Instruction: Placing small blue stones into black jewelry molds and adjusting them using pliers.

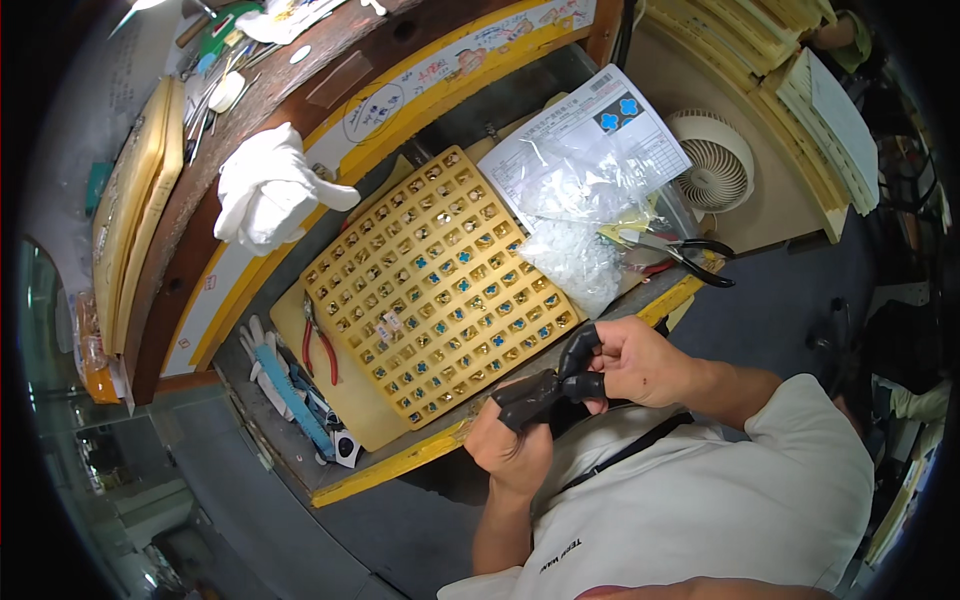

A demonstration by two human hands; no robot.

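Black finger covers sit on several fingers of both my hands. My left hand (pixel 512 440) is closed, its covered fingertips brought up against those of my right hand (pixel 640 365). The right hand pinches too, with thumb and forefinger bent inward. Whatever lies between the fingertips is too small or hidden to make out. Just beyond the hands lies a yellow tray (pixel 498 369) divided into many square cells. Small shiny metal pieces fill the cells, and several show a blue flower-like shape (pixel 463 257).
Red-handled pliers (pixel 320 345) lie left of the tray; black-handled pliers (pixel 700 262) lie right. A printed sheet (pixel 530 150), clear plastic bags (pixel 575 265) and a round fan (pixel 712 165) are at the far right. White cloth (pixel 262 185) hangs over the bench. The drawer has a yellow front edge (pixel 395 468).
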